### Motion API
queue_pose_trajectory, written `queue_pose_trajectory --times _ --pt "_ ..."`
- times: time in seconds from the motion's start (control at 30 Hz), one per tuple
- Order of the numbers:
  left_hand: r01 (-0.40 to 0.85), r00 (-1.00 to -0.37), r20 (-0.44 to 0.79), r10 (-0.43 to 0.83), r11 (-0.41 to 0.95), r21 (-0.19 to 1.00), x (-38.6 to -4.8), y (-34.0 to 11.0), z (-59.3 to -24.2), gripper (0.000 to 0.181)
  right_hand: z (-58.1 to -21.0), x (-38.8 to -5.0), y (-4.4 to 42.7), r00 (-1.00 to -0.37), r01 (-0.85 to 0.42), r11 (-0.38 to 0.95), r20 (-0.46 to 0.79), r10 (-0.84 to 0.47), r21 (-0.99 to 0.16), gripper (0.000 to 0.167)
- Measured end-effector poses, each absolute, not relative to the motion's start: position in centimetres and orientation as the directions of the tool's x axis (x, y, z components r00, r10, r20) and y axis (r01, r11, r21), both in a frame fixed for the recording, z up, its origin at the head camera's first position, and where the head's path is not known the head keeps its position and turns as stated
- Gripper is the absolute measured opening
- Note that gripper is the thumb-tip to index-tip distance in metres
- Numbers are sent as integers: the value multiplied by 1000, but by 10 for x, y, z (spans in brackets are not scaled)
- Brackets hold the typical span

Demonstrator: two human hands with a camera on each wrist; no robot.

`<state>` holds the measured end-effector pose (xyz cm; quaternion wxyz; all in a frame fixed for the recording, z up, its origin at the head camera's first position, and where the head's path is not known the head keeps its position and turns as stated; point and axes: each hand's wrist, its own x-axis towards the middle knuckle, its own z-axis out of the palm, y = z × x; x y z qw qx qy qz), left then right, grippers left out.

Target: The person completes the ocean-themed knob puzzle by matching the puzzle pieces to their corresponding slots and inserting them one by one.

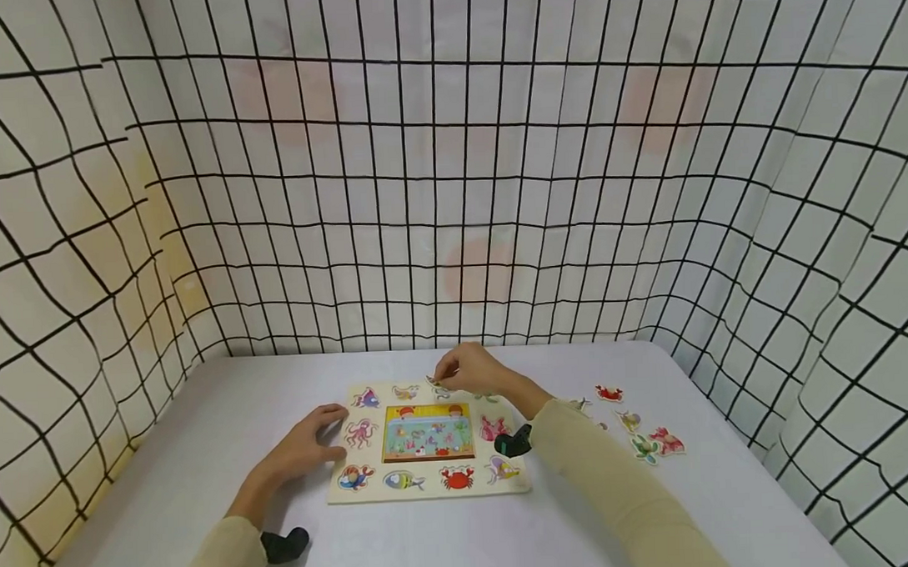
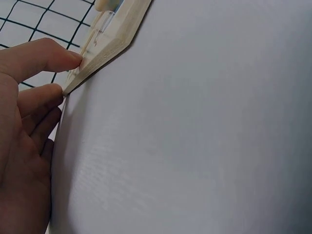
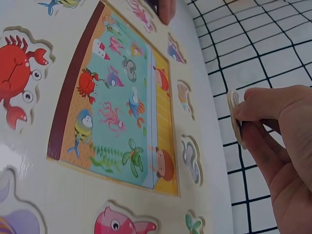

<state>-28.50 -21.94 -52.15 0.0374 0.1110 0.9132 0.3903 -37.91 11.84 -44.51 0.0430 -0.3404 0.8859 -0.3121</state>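
Puzzle piece [image 3: 233, 109], thin, flat: pinched by right hand [image 1: 472, 368] near far edge of board [image 1: 431, 496].
Judged light, stiff, fairly sturdy, perhaps slick on its face; best taken by opposite rims, leaving the underside free. Left hand [image 1: 302, 446] touches board's left edge, fingers loosely extended, not clenched. Loose pieces [image 1: 666, 441] lie right of board.
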Motion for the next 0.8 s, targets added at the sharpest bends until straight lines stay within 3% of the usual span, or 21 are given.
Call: queue_pose_trajectory --times 0.57,0.8 --pt "158 -974 7 226 654 740 -283 -218 -518 77 -467 -393 86 -745 -595 532 166 -646 -603 8" --pt "150 -975 5 221 647 748 -283 -218 -518 77 -479 -396 69 -772 -567 547 165 -614 -616 5"
